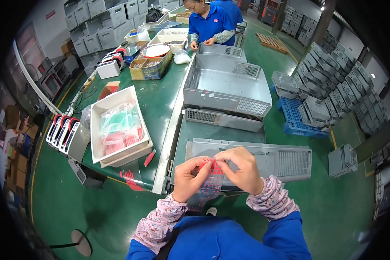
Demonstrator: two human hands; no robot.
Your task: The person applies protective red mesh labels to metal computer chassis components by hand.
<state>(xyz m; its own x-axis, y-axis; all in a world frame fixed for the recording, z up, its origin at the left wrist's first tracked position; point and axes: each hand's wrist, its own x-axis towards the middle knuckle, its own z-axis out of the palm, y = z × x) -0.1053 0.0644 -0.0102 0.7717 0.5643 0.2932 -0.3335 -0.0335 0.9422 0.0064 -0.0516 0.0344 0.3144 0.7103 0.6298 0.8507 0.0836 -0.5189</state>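
My left hand (189, 178) pinches a clear sheet of small red stickers (213, 173) between thumb and fingers, and the sheet hangs down in front of me. At its top edge, the thumb and forefinger of my right hand (240, 168) are pressed together, close to my left fingertips. What lies between those right fingertips is too small to make out. Just beyond my hands a flat grey metal panel (264, 158) with a slotted vent at its right end lies on the line.
Farther along stand a narrow vented grey panel (224, 120) and open metal housings (221, 96). A white tub (97, 141) with bagged red and green sheets sits left, near another red sheet (131, 180) and a red marker-like piece (150, 157). A co-worker (212, 24) handles a far housing.
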